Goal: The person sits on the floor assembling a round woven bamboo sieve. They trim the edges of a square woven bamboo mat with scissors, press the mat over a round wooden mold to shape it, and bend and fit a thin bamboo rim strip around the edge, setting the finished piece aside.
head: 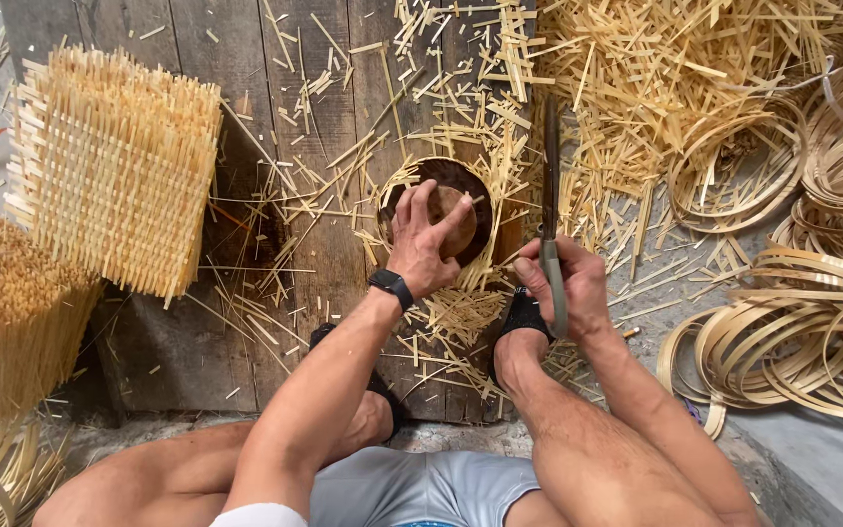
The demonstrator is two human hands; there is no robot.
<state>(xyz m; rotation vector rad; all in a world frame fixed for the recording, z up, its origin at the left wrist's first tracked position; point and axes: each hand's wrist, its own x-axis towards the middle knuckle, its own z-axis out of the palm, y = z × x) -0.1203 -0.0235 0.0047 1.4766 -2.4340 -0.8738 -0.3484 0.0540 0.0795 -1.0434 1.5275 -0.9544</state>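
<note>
While the left hand (420, 244) grips a round basket (441, 217) near the middle of the board (187, 351), the right hand (563, 283) clasps a knife (549, 195) at its right edge.

The boards (324, 117) are old grey wood, rough and cracked. The strips (636, 59) and hoops (812, 342) are pale bamboo, smooth and a bit shiny. The baskets (114, 166) are woven bamboo with prickly ends. The knife (550, 205) has a dull, dark metal blade.
</note>
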